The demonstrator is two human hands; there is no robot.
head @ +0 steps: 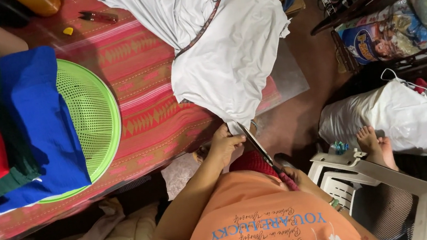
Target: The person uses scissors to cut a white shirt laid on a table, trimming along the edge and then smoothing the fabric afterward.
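Note:
A large white cloth (227, 49) lies over the table with the red patterned cover (143, 106), and its corner hangs off the near edge. My left hand (224, 145) pinches that hanging corner. My right hand (292, 176) holds scissors (259, 149) with handles wrapped in red. The dark blades point up at the cloth's edge, right beside my left fingers. A brown strap (204, 27) runs across the white cloth. My orange shirt fills the bottom of the view.
A green mesh basket (93, 111) at the left holds folded blue, dark green and red cloth. Small snips (99, 15) and a yellow chalk piece (67, 30) lie at the table's far side. A white plastic chair (373, 177), another person's feet (371, 140) and a white bag (387, 112) are at the right.

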